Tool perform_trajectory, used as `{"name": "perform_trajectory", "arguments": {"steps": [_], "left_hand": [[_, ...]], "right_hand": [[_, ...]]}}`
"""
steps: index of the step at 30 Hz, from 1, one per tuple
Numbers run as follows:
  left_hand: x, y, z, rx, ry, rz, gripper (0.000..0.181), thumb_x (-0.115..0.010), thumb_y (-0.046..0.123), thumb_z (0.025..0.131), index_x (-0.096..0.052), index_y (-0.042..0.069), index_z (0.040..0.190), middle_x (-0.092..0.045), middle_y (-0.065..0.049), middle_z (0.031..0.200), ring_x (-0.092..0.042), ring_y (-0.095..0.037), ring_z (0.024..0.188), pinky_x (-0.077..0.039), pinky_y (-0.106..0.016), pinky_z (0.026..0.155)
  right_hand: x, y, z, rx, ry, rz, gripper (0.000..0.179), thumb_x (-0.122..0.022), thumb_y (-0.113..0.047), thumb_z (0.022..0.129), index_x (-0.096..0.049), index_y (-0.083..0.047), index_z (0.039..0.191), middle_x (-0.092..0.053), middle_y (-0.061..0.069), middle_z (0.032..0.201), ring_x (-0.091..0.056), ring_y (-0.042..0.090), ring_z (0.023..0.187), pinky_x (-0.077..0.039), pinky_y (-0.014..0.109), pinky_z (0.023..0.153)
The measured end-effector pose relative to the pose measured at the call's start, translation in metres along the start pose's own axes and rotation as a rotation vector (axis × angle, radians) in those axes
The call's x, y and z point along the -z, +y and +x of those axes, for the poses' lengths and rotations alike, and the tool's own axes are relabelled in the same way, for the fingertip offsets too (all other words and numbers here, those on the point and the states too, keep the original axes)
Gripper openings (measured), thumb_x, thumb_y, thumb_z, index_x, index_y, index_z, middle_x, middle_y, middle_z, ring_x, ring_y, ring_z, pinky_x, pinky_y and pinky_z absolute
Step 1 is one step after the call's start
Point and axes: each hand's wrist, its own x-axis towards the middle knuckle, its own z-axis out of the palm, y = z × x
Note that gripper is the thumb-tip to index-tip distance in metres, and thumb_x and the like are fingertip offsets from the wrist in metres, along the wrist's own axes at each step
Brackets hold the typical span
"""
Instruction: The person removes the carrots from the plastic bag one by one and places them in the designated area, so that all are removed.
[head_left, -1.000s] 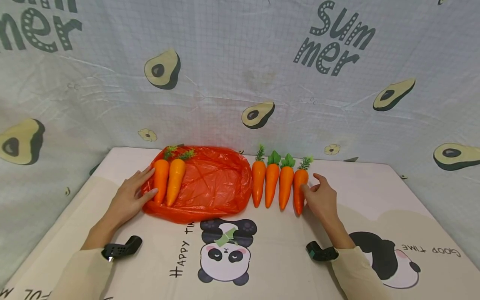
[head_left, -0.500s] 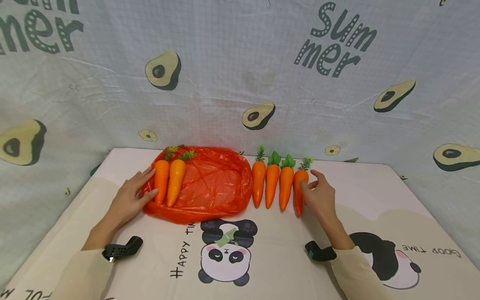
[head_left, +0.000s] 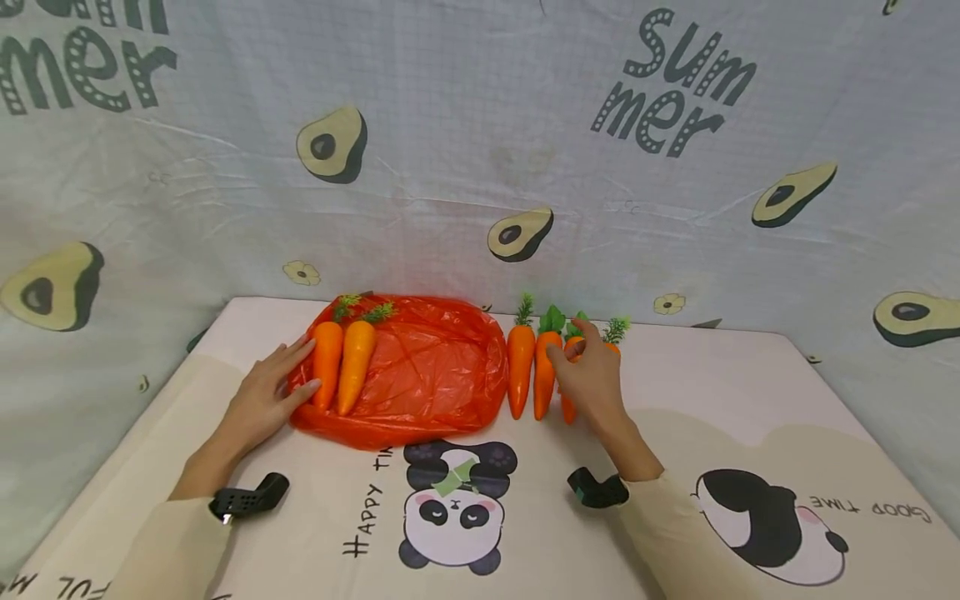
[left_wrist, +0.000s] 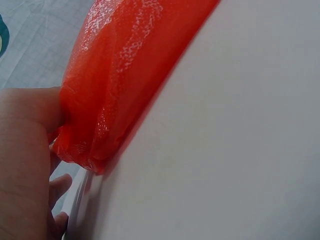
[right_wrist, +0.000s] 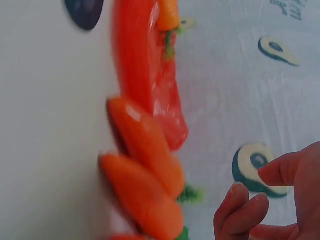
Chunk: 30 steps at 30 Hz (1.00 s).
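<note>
My left hand is at the left edge of a red plastic bag. In the left wrist view the thumb lies against the bag, with fingers behind its edge. On the bag lie an orange carrot and a yellower carrot, side by side. Right of the bag is a row of several orange carrots with green tops; the leftmost carrot is in full view. My right hand hovers over the row's right part, hiding much of two carrots. In the right wrist view its fingers are loosely bent, holding nothing.
A pale tabletop carries printed pandas and lettering. Behind it hangs a light cloth with avocado prints. Dark wrist devices sit on both arms, one near the left cuff and one near the right cuff.
My right hand has left the rightmost carrot and moved left over the carrots beside it. My left hand and the bag hold still; the head view has shifted slightly.
</note>
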Motion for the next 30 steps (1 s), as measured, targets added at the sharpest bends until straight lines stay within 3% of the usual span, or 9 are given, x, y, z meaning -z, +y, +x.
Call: {"name": "perform_trajectory", "arguments": {"steps": [7,16,30], "left_hand": [[-0.002,-0.002,-0.001,0.0,0.005,0.002,0.067,-0.06,0.034,0.093,-0.035,0.003,0.146,-0.028,-0.024,0.151,-0.02,-0.048,0.136,-0.008,-0.064,0.11],[0.001,0.001,0.001,-0.006,0.005,0.003,0.066,-0.059,0.033,0.093,-0.035,0.004,0.146,-0.029,-0.024,0.15,-0.02,-0.048,0.136,-0.008,-0.065,0.109],[0.002,0.003,0.001,0.002,0.001,0.002,0.066,-0.059,0.034,0.093,-0.036,0.003,0.146,-0.029,-0.024,0.15,-0.021,-0.049,0.136,-0.008,-0.065,0.109]], "right_hand": [[-0.028,-0.029,-0.003,0.035,-0.031,0.058,0.059,-0.059,-0.026,0.088,-0.042,-0.007,0.141,-0.055,0.008,0.079,-0.047,0.019,0.049,-0.042,0.026,0.043],[-0.061,-0.057,-0.008,0.115,-0.04,0.076,0.056,-0.064,-0.028,0.088,-0.047,-0.005,0.136,-0.057,0.007,0.075,-0.049,0.02,0.055,-0.048,0.027,0.048],[-0.096,-0.091,-0.015,0.132,-0.152,0.155,0.056,-0.061,-0.027,0.089,-0.045,-0.006,0.138,-0.057,0.006,0.069,-0.05,0.018,0.049,-0.047,0.028,0.048]]}}
